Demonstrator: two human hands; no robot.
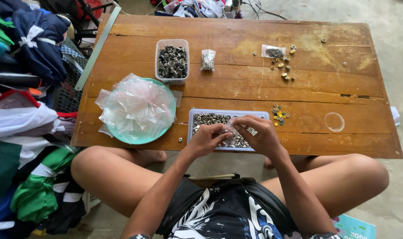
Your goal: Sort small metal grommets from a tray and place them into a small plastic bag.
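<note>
Both hands work over the blue tray (191, 116) of silver fasteners at the bench's (237, 84) near edge. The left hand (206, 139) and right hand (258, 135) each pinch a side of a small clear bag (230, 131), grip closed on its mouth. It is best kept directly above the tray, mouth held wide, so stray pieces drop back in. Spare bags heap on the green plate (141, 138) towards the left edge.

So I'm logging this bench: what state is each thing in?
Left hand: pinching small clear plastic bag.
Right hand: pinching the same bag.
Blue rectangular tray: full of metal rings.
Clear tub: open, filled with dark parts.
Teal round plate: heaped with empty bags.
</note>
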